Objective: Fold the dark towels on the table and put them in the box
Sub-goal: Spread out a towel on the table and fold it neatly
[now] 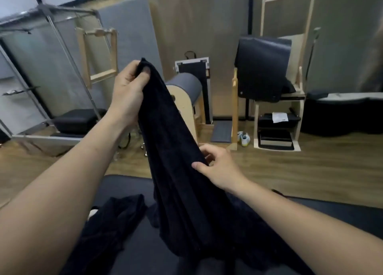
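Observation:
A dark towel [176, 171] hangs stretched in the air above the dark padded table [124, 185]. My left hand [128, 88] pinches its top corner, raised high. Lower and to the right, my right hand [217, 167] pinches the towel's right edge between thumb and fingers. The towel's lower part drapes down onto the table. A second dark towel [112, 223] lies crumpled on the table at the lower left, partly under my left forearm. No box is in view.
Beyond the table lies wooden floor with exercise gear: a grey barrel on a wooden frame [184, 92], a metal-framed bed [51, 77] at left, a wooden chair unit with a dark mat [267, 71] at right, and shoes [243, 139] on the floor.

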`<action>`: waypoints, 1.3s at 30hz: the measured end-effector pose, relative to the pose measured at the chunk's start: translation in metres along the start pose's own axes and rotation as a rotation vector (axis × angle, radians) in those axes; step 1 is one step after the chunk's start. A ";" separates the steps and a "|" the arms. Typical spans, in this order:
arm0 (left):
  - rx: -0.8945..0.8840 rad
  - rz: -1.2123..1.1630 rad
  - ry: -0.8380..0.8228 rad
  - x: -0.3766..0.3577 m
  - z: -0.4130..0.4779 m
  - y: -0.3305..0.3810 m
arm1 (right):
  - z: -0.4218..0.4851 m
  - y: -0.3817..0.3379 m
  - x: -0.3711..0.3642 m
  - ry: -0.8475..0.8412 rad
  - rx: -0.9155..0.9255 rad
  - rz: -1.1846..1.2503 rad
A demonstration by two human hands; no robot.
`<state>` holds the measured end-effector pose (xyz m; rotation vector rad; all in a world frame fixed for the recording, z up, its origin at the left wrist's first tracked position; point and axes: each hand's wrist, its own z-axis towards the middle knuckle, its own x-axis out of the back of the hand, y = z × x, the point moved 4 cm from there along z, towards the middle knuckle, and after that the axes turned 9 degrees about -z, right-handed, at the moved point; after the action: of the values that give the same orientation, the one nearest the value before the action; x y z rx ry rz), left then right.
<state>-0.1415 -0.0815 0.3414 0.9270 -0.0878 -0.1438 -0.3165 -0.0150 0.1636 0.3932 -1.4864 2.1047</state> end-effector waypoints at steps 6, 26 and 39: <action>0.104 -0.287 0.140 0.062 -0.030 -0.027 | -0.040 0.099 -0.073 -0.412 -0.209 -0.233; 0.379 0.535 -0.385 0.027 -0.180 -0.144 | -0.028 -0.007 -0.055 -0.038 0.060 -0.124; 0.208 0.357 -0.345 0.036 -0.176 -0.112 | -0.101 0.039 -0.074 0.008 0.259 -0.190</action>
<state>-0.0914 -0.0148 0.1472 1.0713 -0.5937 0.0393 -0.2718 0.0502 0.0590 0.5960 -1.1253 2.1441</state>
